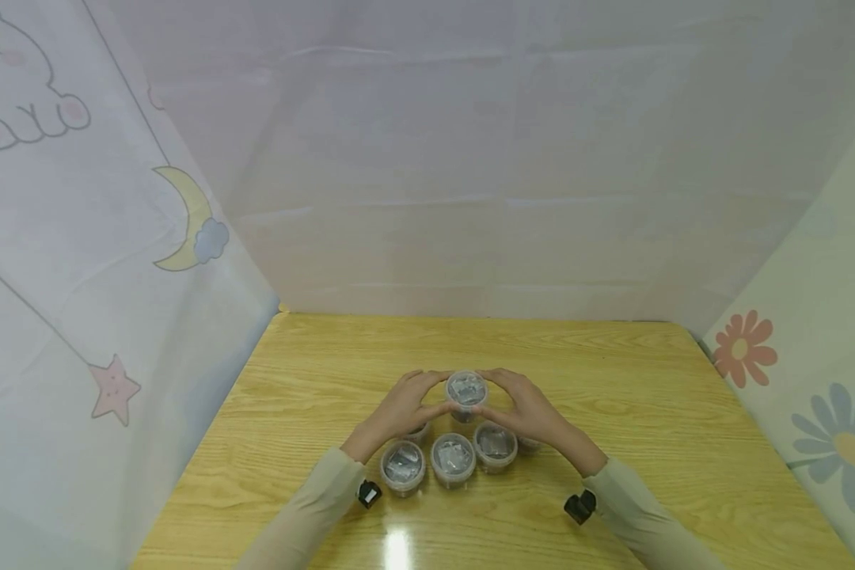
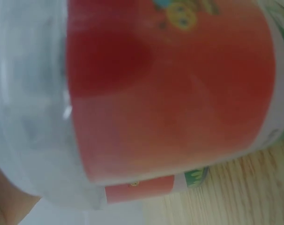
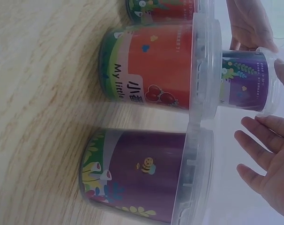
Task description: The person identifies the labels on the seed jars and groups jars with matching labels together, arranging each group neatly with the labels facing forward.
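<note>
Both hands hold a small purple tub [image 3: 245, 79] with a clear lid between them, above the lid level of the nearer tubs; whether its base rests on anything is hidden. My left hand [image 1: 416, 400] has thumb and fingers at its left side. On the other side, my right hand [image 1: 523, 408] pinches it near the lid with thumb and forefinger, the other fingers spread. In the right wrist view, a red tub [image 3: 163, 68] and another purple tub [image 3: 142, 173] stand upright. A red tub [image 2: 179, 108] fills the left wrist view.
Nearer the body, a left tub [image 1: 403, 465], a middle tub [image 1: 453, 457] and a right tub [image 1: 495, 443] stand on the wooden table [image 1: 313, 356]. Partly hidden tubs sit beneath each hand. A pale backdrop [image 1: 470, 198] rises behind the table.
</note>
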A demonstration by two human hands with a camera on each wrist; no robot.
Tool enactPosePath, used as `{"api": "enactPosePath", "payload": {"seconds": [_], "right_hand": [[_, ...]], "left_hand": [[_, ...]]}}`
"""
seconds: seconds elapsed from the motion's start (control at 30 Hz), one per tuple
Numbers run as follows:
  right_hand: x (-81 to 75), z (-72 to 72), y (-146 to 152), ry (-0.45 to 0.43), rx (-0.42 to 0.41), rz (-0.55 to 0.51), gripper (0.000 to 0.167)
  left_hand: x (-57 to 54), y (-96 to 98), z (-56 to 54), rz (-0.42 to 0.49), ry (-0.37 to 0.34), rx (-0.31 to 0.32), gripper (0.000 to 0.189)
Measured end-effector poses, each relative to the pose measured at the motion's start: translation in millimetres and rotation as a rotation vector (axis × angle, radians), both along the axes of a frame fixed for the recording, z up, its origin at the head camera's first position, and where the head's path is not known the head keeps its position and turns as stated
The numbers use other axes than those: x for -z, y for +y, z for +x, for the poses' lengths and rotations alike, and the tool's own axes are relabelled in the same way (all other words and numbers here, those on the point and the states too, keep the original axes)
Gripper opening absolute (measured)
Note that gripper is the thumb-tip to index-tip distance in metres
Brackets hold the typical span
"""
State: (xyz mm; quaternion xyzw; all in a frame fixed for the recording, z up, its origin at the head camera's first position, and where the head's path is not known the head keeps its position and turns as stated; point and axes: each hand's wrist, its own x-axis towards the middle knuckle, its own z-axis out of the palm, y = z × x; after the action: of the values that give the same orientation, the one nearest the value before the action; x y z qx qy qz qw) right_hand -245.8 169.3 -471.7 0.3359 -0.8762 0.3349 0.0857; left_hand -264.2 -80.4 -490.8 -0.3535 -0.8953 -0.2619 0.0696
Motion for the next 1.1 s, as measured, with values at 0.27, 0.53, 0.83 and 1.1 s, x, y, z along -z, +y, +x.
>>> {"api": "enactPosePath", "payload": {"seconds": [0.27,0.53,0.83,1.1], "right_hand": [[2.2,-3.1,3.6,0.009,0.023,0.008,0.062],[0.0,-1.6,5.2,0.025,0.016,-0.004,0.062],[0.8,-2.8,8.2,0.031,0.023,-0.013,0.060],[1.0,-1.9,9.4,0.020,0.020,-0.029,0.061]], "left_hand": [[-5.7,2.8,-0.3,0.001,0.019,-0.001,0.065],[-6.5,5.5,-0.2,0.011,0.026,-0.002,0.066],[-9.2,8.5,-0.1,0.027,0.037,0.000,0.065],[-11.5,10.4,1.5,0.034,0.019,-0.004,0.065]]}}
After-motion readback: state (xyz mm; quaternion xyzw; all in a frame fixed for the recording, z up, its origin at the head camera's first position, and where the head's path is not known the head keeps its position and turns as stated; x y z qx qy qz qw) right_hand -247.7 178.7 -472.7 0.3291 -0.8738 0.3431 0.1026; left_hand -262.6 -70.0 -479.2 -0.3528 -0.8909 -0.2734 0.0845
